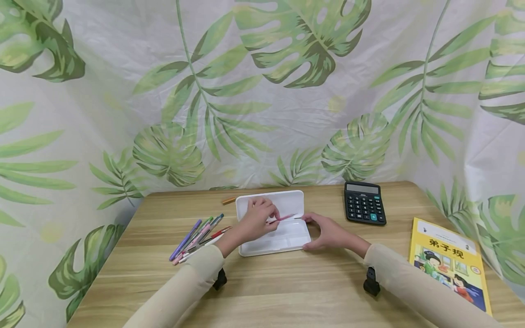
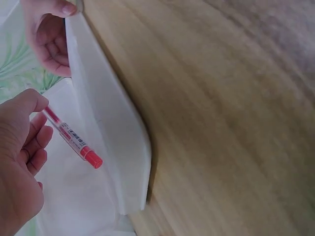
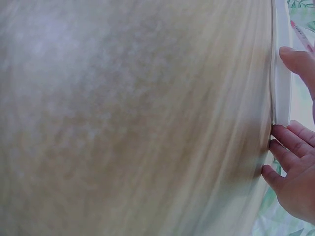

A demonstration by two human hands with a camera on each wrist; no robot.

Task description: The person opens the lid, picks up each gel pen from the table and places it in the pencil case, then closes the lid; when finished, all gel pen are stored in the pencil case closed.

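A white pencil case (image 1: pixel 293 239) lies on the table with its lid (image 1: pixel 290 201) raised at the back. Over its inside, my left hand (image 1: pixel 257 217) pinches a red pen (image 2: pixel 74 137) between thumb and fingers. The pen has a clear barrel with a printed label, and its red end points away from the hand in the left wrist view. At the right end of the case, my right hand (image 1: pixel 326 231) grips it, thumb near the front corner and fingers near the back one. In the right wrist view the thumb lies against the white side wall (image 3: pixel 282 88).
Left of the case lies a loose bunch of several pens (image 1: pixel 198 234), purple, pink, green and red among them. An orange-brown stick-like piece (image 1: pixel 229 200) is behind the case's left corner. A black calculator (image 1: pixel 364 202) and a yellow book (image 1: pixel 451 264) lie to the right.
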